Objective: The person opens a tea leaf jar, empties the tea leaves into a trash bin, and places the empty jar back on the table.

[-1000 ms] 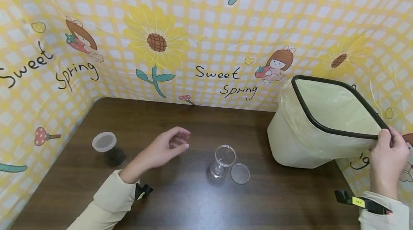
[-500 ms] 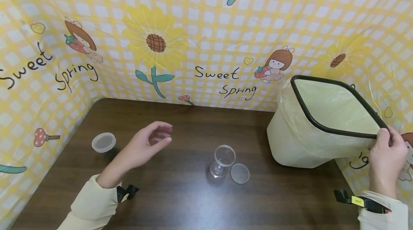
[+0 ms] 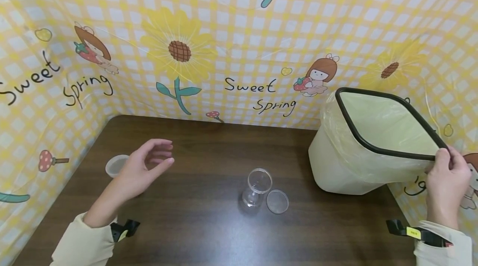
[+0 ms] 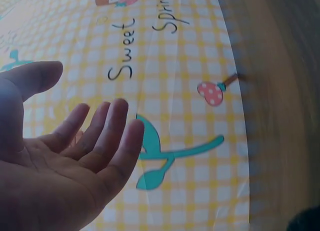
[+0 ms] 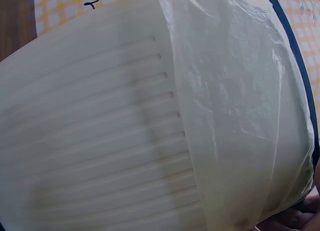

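My right hand (image 3: 449,181) grips the near right corner of the black rim on a pale trash can (image 3: 336,162), thumb on top. A thin clear bag lines the can and folds down over its outside, as the right wrist view also shows. My left hand (image 3: 143,170) hovers above the table at the left with nothing in it, fingers loosely bent, thumb apart; the left wrist view shows its bare palm (image 4: 65,186). Partly hidden behind that hand is a container with a whitish round lid (image 3: 115,165). A clear jar (image 3: 257,185) stands upright mid-table, its round clear lid (image 3: 277,201) lying beside it.
The dark wooden table (image 3: 209,233) is walled at the back and both sides by a yellow checked cloth (image 3: 239,42) with printed flowers and figures. The trash can takes up the table's right end.
My left hand has moved left, away from the clear jar, and now covers most of the container with the whitish lid. My right hand stays on the trash can's rim.
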Tool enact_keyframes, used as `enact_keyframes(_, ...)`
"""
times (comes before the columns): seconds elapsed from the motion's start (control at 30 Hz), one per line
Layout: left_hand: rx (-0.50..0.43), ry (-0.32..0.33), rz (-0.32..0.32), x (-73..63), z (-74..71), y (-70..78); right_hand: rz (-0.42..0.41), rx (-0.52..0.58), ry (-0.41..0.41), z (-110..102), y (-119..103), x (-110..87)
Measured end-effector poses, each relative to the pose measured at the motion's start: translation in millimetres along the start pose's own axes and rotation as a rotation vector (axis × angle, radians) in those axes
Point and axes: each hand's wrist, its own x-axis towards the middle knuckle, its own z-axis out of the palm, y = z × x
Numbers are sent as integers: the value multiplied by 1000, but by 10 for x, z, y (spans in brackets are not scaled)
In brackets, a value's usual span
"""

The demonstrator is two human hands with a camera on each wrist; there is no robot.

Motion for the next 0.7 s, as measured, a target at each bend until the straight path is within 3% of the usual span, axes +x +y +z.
enact_keyframes(0.3, 67, 181, 14, -160, -257, -133, -4, 17, 1, -4, 1, -5)
enact_keyframes(0.47, 34, 290, 14, -256, -371, -241, -16, 3, 0, -4, -5, 12)
enact_keyframes(0.7, 56, 325, -16, -358, -464, -410, -8, -11, -7, -23, 9, -6)
